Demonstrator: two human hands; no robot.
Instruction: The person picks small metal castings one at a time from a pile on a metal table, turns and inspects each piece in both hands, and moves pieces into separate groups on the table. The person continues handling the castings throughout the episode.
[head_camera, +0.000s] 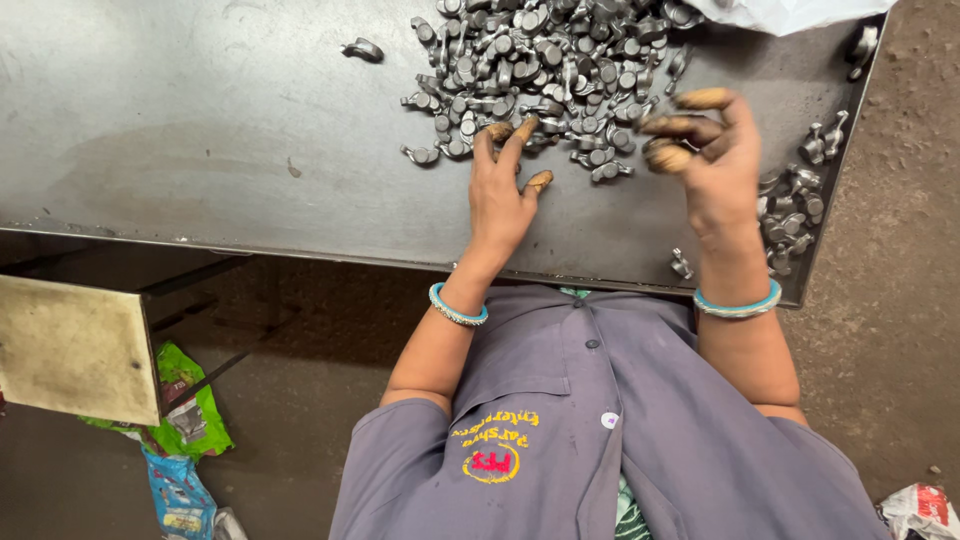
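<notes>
Grey metal parts (545, 70) heaped before both empty, loosely open hands, left hand (503, 190) touching, right hand (712, 160) raised.

A green wrapper (190, 400) and blue packet (178, 495) lie on the floor (300, 400).

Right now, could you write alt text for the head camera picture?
Seen from above, a person's left hand and right hand reach into a heap of small grey metal parts on a steel table. A smaller cluster of parts lies beside the right hand.
</notes>
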